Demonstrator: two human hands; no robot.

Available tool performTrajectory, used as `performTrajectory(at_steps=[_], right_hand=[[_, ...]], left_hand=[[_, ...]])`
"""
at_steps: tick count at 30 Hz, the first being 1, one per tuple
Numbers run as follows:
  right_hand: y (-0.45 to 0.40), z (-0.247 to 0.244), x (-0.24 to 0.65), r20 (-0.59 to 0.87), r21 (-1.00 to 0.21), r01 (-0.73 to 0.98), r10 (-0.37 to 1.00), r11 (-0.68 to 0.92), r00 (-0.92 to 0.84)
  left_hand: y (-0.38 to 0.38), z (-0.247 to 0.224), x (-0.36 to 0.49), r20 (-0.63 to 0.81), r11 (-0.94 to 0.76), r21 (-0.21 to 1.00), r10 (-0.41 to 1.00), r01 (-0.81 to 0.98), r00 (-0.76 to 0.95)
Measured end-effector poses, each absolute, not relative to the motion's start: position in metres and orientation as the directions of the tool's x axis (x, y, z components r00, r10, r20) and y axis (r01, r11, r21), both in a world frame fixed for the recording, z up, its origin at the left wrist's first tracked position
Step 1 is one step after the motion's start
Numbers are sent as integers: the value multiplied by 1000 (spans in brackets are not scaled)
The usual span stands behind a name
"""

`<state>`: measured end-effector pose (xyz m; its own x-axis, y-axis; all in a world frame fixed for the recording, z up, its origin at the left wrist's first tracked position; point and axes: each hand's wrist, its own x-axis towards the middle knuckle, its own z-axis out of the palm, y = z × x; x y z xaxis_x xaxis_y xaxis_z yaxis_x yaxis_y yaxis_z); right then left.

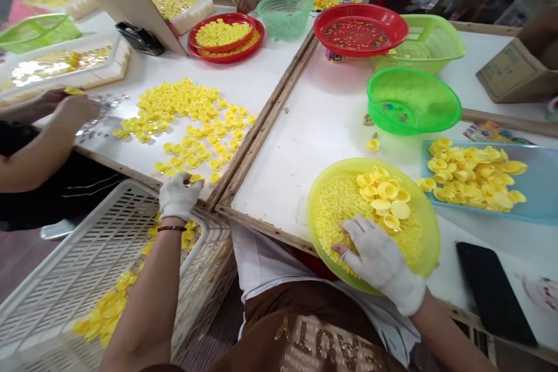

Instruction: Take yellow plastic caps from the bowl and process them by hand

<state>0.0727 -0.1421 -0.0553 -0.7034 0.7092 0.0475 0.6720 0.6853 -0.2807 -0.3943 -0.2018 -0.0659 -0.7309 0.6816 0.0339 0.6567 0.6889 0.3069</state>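
Note:
My left hand [179,196], in a white fingerless glove, is at the table edge above the white crate [96,232], its fingers curled at a small yellow cup [196,179]. Many yellow cups [178,102] are spread on the white table beyond it. Over the yellow-green bowl [317,186], my gloved right hand [370,253] rests with fingers spread on small yellow pellets [340,203]. A cluster of larger yellow cups [387,190] lies on the pellets just beyond that hand.
At right are a blue tray [534,174] of yellow cups and a black phone [494,290]. A green bowl [414,99] and red trays [361,29] stand farther back. Another person's hands [74,110] work at the left; a wooden edge [261,128] divides the tables.

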Motion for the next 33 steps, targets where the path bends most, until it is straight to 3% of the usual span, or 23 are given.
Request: performTrajectory(at_steps=[2, 4, 7, 10, 12, 15, 18, 21, 27, 33], right_hand=[[-147, -56, 72, 18, -310, 688, 728, 656, -685], [-146, -56, 71, -7, -400, 691, 752, 602, -659], [-135, -53, 71, -53, -674, 632, 829, 382, -557], [-120, -47, 74, -189, -953, 295, 896, -69, -402], [-112, -44, 76, -290, -940, -70, 892, -333, -347], [-103, -43, 81, -373, -740, -453, 864, -497, -338], [-98, -46, 86, -399, -615, -582, 847, -532, -351], [-97, -49, 89, -409, -596, -603, 847, -530, -340], [-93, -39, 85, -354, -682, -588, 900, -434, -254], [-83, -14, 54, -147, -810, -546, 976, -212, -161]], left_hand=[[-201, -61, -398, -60, 719, 226, 684, 658, -727], [-194, -51, -392, -54, 716, 170, 693, 677, -719], [-173, -34, -356, 194, 585, 181, 767, 791, -612], [-142, -20, -282, 388, 180, 363, 863, 914, -323], [-117, -17, -220, 320, -103, 481, 945, 871, -64], [-80, -19, -140, 220, -266, 519, 960, 812, 174], [-52, -23, -91, 193, -302, 502, 953, 811, 235], [-38, -23, -73, 185, -324, 491, 946, 808, 266], [-56, -24, -93, 153, -329, 477, 944, 815, 292], [-107, -48, -116, 209, -370, 613, 928, 698, 309]])
